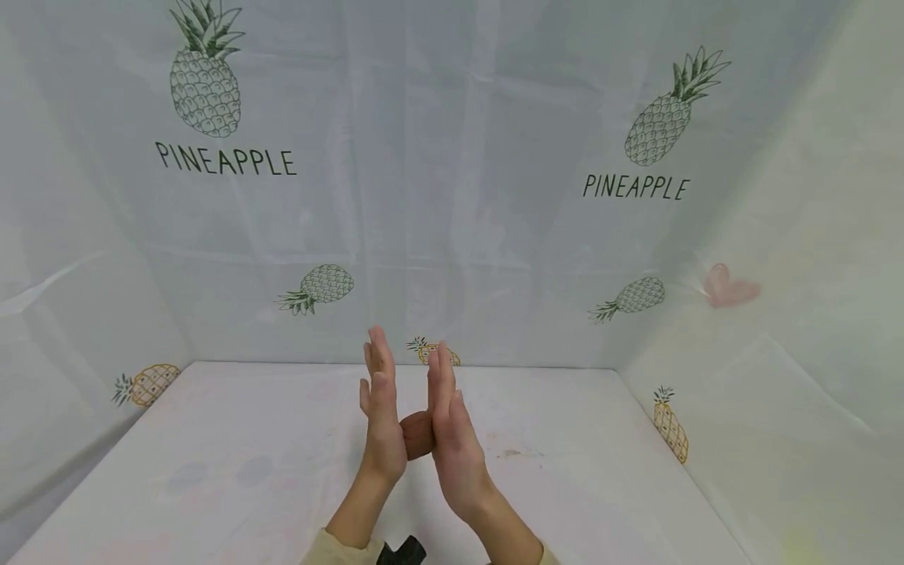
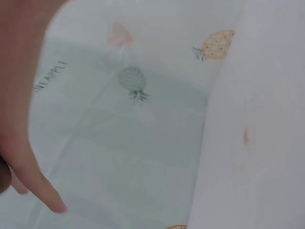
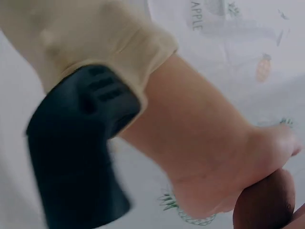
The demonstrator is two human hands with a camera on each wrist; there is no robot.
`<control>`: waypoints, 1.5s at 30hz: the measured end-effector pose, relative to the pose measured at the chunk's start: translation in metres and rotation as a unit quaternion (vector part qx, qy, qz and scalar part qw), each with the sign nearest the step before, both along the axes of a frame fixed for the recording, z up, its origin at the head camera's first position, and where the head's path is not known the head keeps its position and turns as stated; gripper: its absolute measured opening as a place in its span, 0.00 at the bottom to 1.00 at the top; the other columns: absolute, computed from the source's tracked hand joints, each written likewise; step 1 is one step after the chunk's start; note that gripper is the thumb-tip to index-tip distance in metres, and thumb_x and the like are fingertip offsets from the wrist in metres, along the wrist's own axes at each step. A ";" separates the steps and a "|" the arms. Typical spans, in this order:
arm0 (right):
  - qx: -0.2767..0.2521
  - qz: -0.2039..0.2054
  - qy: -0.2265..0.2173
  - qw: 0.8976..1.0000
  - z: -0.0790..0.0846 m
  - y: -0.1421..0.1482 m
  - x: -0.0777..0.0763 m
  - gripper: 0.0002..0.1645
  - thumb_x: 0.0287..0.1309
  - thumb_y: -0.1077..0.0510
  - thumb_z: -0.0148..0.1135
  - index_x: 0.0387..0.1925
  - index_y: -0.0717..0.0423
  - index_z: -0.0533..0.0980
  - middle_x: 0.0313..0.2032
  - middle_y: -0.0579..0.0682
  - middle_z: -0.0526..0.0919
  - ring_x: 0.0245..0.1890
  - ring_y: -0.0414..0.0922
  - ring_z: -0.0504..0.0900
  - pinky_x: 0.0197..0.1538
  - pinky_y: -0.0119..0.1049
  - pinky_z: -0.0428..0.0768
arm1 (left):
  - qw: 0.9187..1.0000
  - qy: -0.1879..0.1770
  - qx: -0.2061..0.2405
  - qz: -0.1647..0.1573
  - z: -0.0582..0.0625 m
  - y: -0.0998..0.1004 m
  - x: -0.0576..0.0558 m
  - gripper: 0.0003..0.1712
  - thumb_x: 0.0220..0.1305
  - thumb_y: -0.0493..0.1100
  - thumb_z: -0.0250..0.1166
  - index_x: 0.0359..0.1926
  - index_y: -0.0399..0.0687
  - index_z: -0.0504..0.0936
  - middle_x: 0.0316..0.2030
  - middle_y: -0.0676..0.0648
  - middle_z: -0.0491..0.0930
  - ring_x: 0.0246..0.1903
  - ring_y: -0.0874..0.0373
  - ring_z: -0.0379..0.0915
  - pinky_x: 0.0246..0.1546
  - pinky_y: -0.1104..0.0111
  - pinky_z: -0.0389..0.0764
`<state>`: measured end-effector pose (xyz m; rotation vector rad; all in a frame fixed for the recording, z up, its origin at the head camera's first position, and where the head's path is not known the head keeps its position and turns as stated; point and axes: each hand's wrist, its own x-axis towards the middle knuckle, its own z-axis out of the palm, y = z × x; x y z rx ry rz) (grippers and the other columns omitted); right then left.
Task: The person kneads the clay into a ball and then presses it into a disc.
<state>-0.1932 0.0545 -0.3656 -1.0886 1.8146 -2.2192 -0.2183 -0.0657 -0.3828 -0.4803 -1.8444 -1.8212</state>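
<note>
A brown clay-like lump (image 1: 417, 435) sits between the two palms, held above the white table. My left hand (image 1: 384, 431) presses it from the left, fingers straight and pointing up. From the other side my right hand (image 1: 455, 455) presses with its palm, its fingers also straight. Seen from the right wrist, the lump (image 3: 267, 202) touches the base of the left hand (image 3: 228, 167). Only an edge of the lump (image 2: 4, 176) shows in the left wrist view, beside part of a hand (image 2: 19, 119); which hand it is I cannot tell.
The white table (image 1: 247, 439) carries faint reddish-brown smudges (image 1: 512, 453) right of the hands. A pineapple-printed sheet (image 1: 438, 196) hangs behind and at both sides. A black wrist device (image 3: 81, 152) is strapped by the beige sleeve (image 3: 114, 38).
</note>
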 end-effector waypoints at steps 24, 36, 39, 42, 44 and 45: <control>-0.066 -0.039 -0.026 0.997 -0.011 0.016 -0.032 0.36 0.83 0.37 0.16 0.86 0.30 0.29 0.86 0.43 0.30 0.85 0.46 0.25 0.80 0.62 0.22 | 0.995 -0.004 -0.022 -0.097 0.004 0.034 0.028 0.35 0.82 0.57 0.23 0.86 0.72 0.36 0.85 0.66 0.33 0.84 0.64 0.21 0.76 0.44 0.17; -0.013 0.008 -0.012 1.000 -0.011 -0.001 -0.010 0.35 0.84 0.41 0.13 0.86 0.33 0.29 0.85 0.40 0.30 0.85 0.47 0.27 0.82 0.57 0.26 | 0.996 0.001 0.025 -0.085 0.008 0.005 0.011 0.38 0.80 0.69 0.21 0.85 0.73 0.31 0.83 0.67 0.23 0.81 0.64 0.10 0.71 0.40 0.09; -0.010 0.002 0.003 1.000 -0.006 -0.002 -0.005 0.36 0.84 0.42 0.13 0.86 0.36 0.28 0.85 0.37 0.28 0.85 0.45 0.25 0.80 0.60 0.23 | 0.998 0.003 0.015 -0.060 0.005 0.002 0.007 0.37 0.81 0.66 0.21 0.86 0.71 0.31 0.84 0.67 0.25 0.82 0.64 0.12 0.72 0.41 0.10; -0.007 -0.009 0.016 1.000 -0.002 -0.001 -0.002 0.36 0.84 0.41 0.12 0.86 0.36 0.29 0.85 0.36 0.28 0.84 0.42 0.24 0.78 0.63 0.20 | 0.999 0.002 0.004 -0.034 0.001 0.003 0.003 0.37 0.81 0.64 0.22 0.86 0.69 0.32 0.84 0.67 0.28 0.82 0.63 0.14 0.73 0.42 0.11; -0.008 -0.016 0.022 1.000 0.001 0.001 -0.001 0.36 0.83 0.41 0.12 0.86 0.35 0.30 0.85 0.36 0.28 0.84 0.41 0.24 0.77 0.64 0.19 | 1.000 -0.003 -0.003 -0.020 -0.002 0.004 0.001 0.37 0.82 0.64 0.23 0.86 0.68 0.33 0.84 0.67 0.30 0.83 0.63 0.16 0.73 0.41 0.13; -0.010 -0.019 0.022 1.000 0.002 0.002 0.000 0.36 0.83 0.40 0.12 0.86 0.33 0.30 0.85 0.36 0.28 0.84 0.40 0.25 0.77 0.64 0.19 | 1.000 -0.008 -0.005 -0.016 -0.004 0.006 0.000 0.38 0.81 0.64 0.23 0.86 0.67 0.34 0.84 0.67 0.31 0.83 0.63 0.16 0.73 0.41 0.13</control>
